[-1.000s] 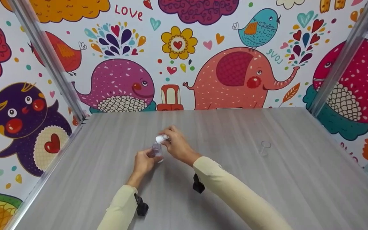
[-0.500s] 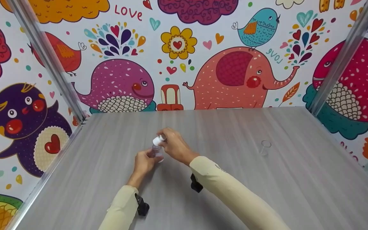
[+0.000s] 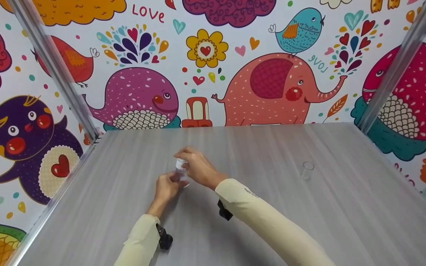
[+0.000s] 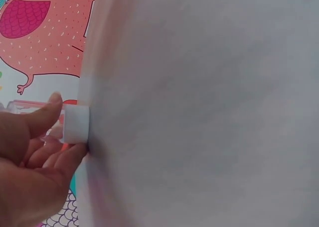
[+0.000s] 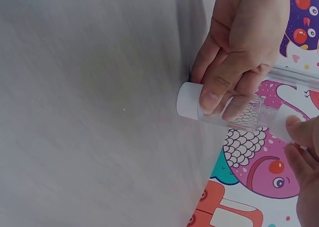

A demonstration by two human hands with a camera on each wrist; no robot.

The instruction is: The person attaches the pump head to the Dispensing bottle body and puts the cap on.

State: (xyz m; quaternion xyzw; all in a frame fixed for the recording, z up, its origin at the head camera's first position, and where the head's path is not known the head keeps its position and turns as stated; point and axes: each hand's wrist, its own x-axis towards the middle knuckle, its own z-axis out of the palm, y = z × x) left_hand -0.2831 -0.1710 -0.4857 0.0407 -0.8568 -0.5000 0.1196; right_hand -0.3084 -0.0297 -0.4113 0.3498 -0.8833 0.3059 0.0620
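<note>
A small clear bottle (image 5: 249, 115) with a white base (image 5: 189, 100) is upright on the table in the head view. My left hand (image 3: 166, 187) grips its body, thumb on one side and fingers on the other. At the bottle's mouth sits a white cap (image 3: 180, 164), which my right hand (image 3: 201, 170) pinches between thumb and fingers. The right wrist view has the cap against the clear neck; whether its thread is engaged cannot be seen. In the left wrist view, the left hand's fingers partly hide the bottle.
A clear open-topped cylinder (image 3: 306, 170), like a small transparent cover, stands on the grey wood-grain table (image 3: 257, 155) to the right. Behind is a wall with cartoon animals, and metal posts (image 3: 394, 70) rise at the table's back corners.
My right hand has moved left and slightly down, bringing the tilted white cap from beside the bottle's mouth onto it. The left hand and bottle have stayed in place.
</note>
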